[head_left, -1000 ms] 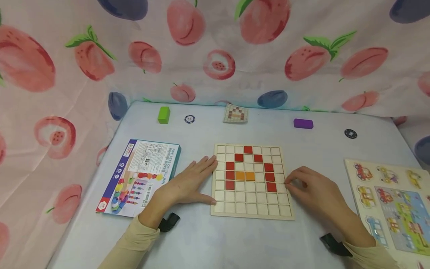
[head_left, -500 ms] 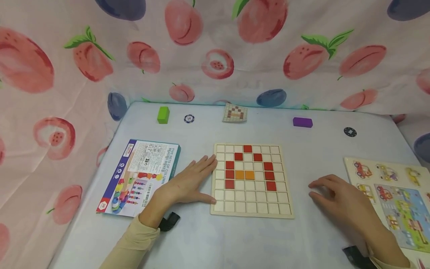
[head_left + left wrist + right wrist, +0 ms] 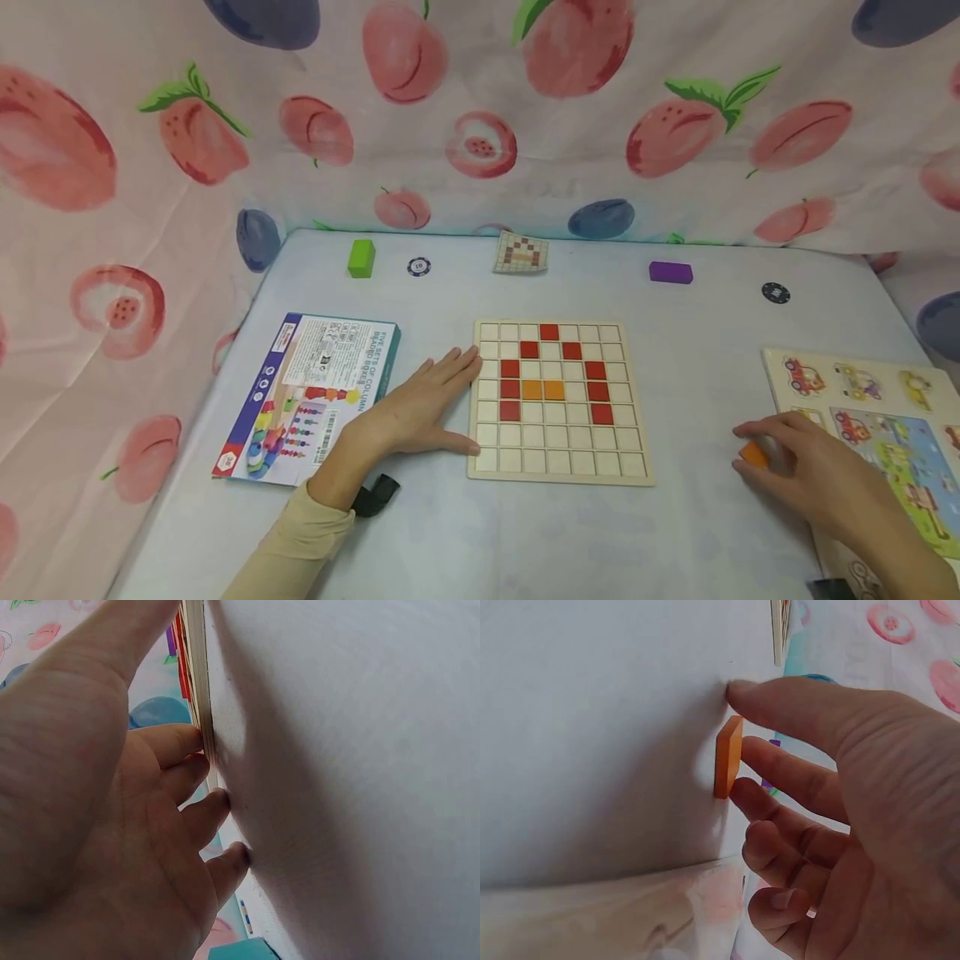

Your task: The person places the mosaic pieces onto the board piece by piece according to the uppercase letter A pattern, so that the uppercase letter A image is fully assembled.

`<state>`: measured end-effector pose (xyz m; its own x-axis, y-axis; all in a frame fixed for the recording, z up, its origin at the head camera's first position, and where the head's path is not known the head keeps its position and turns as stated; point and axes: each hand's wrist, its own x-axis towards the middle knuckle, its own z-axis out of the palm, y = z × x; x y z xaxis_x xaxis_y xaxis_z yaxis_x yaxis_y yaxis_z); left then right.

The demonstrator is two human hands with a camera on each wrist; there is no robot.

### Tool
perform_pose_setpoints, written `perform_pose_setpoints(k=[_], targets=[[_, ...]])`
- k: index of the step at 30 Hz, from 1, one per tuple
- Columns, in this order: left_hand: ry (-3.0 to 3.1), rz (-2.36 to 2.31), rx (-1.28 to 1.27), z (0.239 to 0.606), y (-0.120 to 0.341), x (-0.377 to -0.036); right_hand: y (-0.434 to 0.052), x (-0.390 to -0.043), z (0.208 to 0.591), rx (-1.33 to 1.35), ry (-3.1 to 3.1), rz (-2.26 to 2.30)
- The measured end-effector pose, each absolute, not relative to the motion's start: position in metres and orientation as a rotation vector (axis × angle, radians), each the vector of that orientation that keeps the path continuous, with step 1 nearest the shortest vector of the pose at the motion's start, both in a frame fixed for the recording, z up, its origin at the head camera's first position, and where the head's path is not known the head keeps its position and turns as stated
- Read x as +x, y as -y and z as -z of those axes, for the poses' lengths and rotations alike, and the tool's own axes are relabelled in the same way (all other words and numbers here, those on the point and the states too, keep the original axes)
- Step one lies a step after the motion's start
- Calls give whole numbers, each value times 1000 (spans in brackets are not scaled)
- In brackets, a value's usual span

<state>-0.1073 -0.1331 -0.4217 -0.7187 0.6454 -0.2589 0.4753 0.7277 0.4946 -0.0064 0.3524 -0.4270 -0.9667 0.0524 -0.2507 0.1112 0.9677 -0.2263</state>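
Note:
A wooden grid board (image 3: pixel 536 438) lies mid-table, with several red tiles (image 3: pixel 597 392) forming a peaked outline and two orange tiles (image 3: pixel 553 390) set side by side within it. My left hand (image 3: pixel 420 407) rests with spread fingers and thumb against the board's left edge. To the right of the board, my right hand (image 3: pixel 828 479) is low over the table around a loose orange tile (image 3: pixel 729 759). That tile lies flat on the surface. In the right wrist view the thumb tip stands apart from it, while the other fingertips are close beside it.
A boxed toy set (image 3: pixel 315 400) lies left, a vehicle picture puzzle (image 3: pixel 780 375) right. Along the back are a green block (image 3: pixel 362 259), a blue-and-white chip (image 3: pixel 419 267), a pattern card (image 3: pixel 521 253), a purple block (image 3: pixel 671 272) and a black chip (image 3: pixel 776 292).
My right hand has left the board's right edge and moved right and nearer, beside the picture puzzle. A loose orange tile now shows between its fingers. My left hand has stayed put.

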Motion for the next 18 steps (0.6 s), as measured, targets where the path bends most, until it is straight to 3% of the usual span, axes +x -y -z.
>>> perform_pose_setpoints(k=[10,18], targets=[[-2511,-560,848,423,133,-107,-359,-1,430,58,-2929,349],[-2513,-550,844,423,132,-107,-360,-6,427,199,-2864,295]])
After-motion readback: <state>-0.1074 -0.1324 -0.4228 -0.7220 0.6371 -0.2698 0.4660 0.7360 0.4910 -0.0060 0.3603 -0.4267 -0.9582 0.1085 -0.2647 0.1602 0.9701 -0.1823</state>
